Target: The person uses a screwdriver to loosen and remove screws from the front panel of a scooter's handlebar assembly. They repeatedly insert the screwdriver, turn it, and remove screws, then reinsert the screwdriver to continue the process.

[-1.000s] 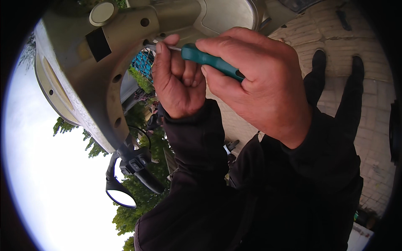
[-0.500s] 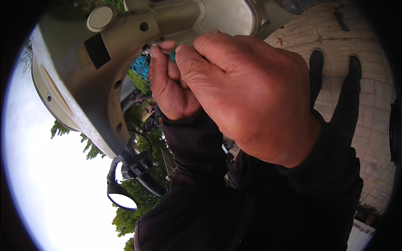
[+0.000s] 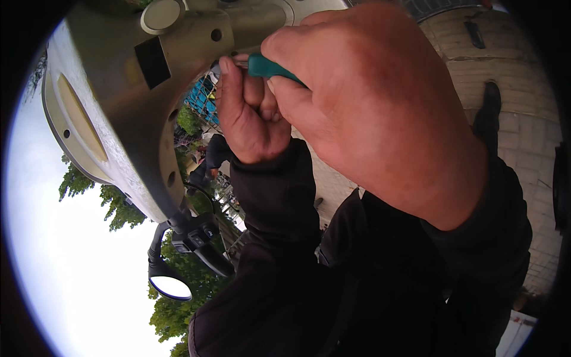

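Right hand point(image 3: 383, 101) has turned, screwdriver point(image 3: 266, 66) projecting leftward.

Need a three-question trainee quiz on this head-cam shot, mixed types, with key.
1. Which hand grips the green-handled tool?
2. True or false: in the picture, the mirror appears above the green-handled tool.
3. What colour is the four-sided patch on the tan panel? A) red B) black C) white

Key:
1. The right hand.
2. False: the mirror appears lower in the picture, toward the left.
3. B.
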`<state>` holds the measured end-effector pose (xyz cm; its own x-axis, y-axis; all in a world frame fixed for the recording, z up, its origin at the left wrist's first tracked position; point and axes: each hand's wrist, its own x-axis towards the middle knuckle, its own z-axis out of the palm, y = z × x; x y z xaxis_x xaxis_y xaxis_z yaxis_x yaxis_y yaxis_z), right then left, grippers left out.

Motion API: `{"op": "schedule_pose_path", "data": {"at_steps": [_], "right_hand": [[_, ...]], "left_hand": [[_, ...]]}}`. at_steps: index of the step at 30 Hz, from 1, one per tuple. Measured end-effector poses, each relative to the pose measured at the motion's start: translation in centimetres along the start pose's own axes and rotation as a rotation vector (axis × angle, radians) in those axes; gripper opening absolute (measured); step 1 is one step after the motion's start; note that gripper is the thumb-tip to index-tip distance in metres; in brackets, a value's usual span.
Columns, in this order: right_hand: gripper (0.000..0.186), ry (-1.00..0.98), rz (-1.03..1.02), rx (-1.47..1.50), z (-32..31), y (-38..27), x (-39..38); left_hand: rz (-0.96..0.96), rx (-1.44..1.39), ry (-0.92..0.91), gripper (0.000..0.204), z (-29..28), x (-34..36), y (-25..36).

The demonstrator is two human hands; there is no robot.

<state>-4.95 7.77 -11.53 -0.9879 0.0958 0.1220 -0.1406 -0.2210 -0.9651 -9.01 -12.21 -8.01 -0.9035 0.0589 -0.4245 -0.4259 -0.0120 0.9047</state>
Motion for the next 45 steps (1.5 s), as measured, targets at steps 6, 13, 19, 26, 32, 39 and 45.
{"op": "schedule_pose_path", "data": {"at_steps": [6, 13, 19, 26, 32, 39, 45], "right_hand": [[0.011, -0.066, 0.114, 0.049, -0.5, -1.1, 0.8], [0.015, -0.354, 0.671, 0.308, -2.1, -3.5, 3.2], [0.024, -0.315, 0.008, -0.524, -0.3, -3.7, 2.7], [0.053, -0.228, -0.449, -1.001, 0.7, -2.6, -0.5], [0.030, -0.128, -0.306, -0.635, 0.4, -2.1, 0.0], [0.040, -0.381, 0.937, 0.552, -1.0, -1.8, 0.8], [0.019, -0.205, -0.280, -0.971, 0.8, -1.7, -0.7]], "left_hand": [[-0.069, -0.153, 0.066, 0.031, 0.1, 0.7, -0.5], [-0.039, -0.284, -0.049, 0.030, 1.2, 0.5, 0.2], [-0.044, -0.263, 0.036, 0.030, 1.8, -0.1, 0.7], [-0.056, -0.308, 0.072, 0.029, 1.6, -0.4, -0.1], [-0.011, -0.324, 0.006, 0.028, 1.4, 0.2, -0.6], [0.011, -0.274, 0.003, 0.028, 1.2, -0.2, -0.6], [-0.017, -0.263, 0.010, 0.030, 1.4, -0.4, -0.5]]}}
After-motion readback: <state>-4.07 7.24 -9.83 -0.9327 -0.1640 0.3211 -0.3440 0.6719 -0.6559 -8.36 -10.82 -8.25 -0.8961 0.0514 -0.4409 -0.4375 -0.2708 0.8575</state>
